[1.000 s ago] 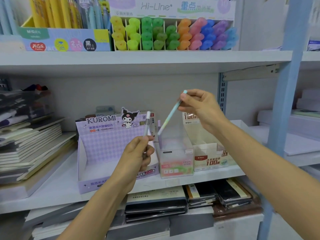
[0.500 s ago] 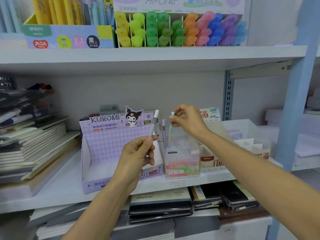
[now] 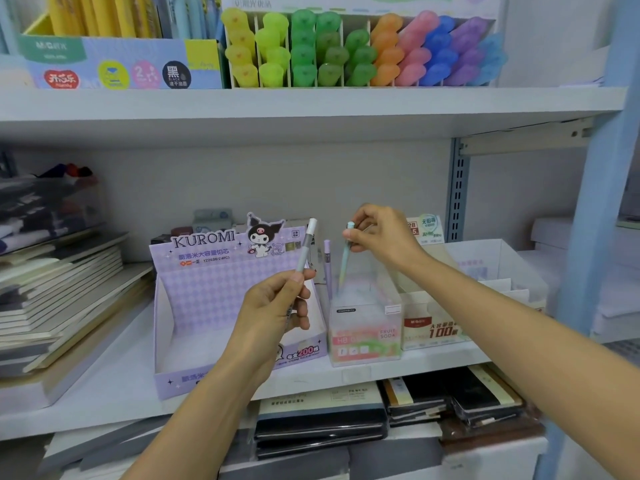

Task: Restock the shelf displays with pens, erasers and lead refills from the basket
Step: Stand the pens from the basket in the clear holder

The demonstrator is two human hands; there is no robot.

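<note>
My right hand (image 3: 379,233) pinches the top of a mint-green pen (image 3: 345,259), which stands nearly upright with its lower end inside a clear plastic display box (image 3: 363,327) on the middle shelf. A lilac pen (image 3: 327,268) leans in the same box at its left. My left hand (image 3: 273,313) grips a grey pen with a white cap (image 3: 305,245), held tilted in front of the purple Kuromi display box (image 3: 207,289). The basket is out of sight.
Lead-refill cartons (image 3: 433,327) and a white open box (image 3: 498,268) stand right of the clear box. Notebooks (image 3: 59,289) are stacked at left. Coloured highlighters (image 3: 360,53) fill the upper shelf. A blue shelf upright (image 3: 599,202) rises at right.
My right hand brought the green pen from a slant above the clear box down to upright, its tip now inside the box. The left hand has kept its grey pen in place.
</note>
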